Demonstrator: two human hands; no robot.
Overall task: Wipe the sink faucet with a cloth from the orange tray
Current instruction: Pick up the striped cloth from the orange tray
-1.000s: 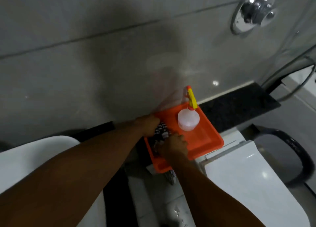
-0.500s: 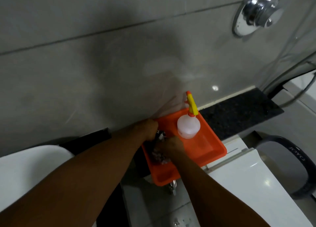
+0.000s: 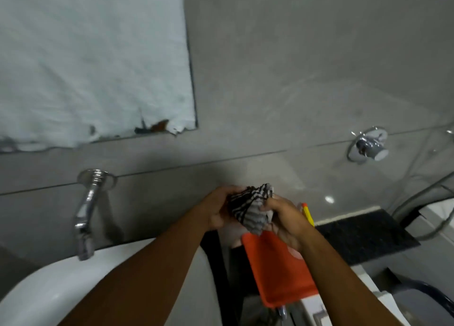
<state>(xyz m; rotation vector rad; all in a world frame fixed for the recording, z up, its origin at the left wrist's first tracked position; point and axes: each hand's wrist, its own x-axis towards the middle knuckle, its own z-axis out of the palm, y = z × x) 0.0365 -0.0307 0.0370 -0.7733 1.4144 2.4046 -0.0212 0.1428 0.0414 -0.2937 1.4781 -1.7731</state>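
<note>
A bunched black-and-white striped cloth is held in the air above the orange tray. My left hand grips its left side and my right hand grips its right side. The chrome sink faucet sticks out of the grey wall at the left, well apart from both hands, with its spout over the white sink. My right forearm covers part of the tray.
A spray bottle's yellow nozzle peeks out behind my right hand. A mirror hangs at upper left. A chrome wall valve and hose are at the right, a black stone ledge and white toilet cistern below.
Both hands have lifted the striped cloth out of the orange tray and raised it. The view has swung up and left, bringing the faucet and mirror into sight.
</note>
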